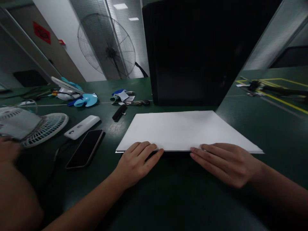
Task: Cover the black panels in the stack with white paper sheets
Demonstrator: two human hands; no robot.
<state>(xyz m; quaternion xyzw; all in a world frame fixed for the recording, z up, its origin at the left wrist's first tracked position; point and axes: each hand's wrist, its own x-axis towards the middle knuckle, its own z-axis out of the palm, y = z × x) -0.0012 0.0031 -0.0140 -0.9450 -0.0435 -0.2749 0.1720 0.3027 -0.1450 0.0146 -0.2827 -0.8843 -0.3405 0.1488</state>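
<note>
On the workbench: dark green table (168, 199) fills the view, both forearms reaching in from the near edge.
Backdrop: big black box (192, 51) standing upright just behind the sheet, a wire-guarded floor fan (107, 48) further off to the left.
White sheet: flat white sheet (185, 130) lying dead centre on the table, near edge facing the person.
Right hand: right hand (226, 163) palm down, fingers straight and close together, tips touching the sheet's near edge.
Left hand: left hand (137, 162) palm down, fingers slightly spread and curled, tips resting on that same edge; nothing gripped by either.
Left side: white fan grille (45, 128) lying flat, another person's hand (8, 149) at it.
Smaller bits: black smartphone (85, 148) face up, white power bank (81, 127) just beside it, blue fan blade (86, 100) well back.
</note>
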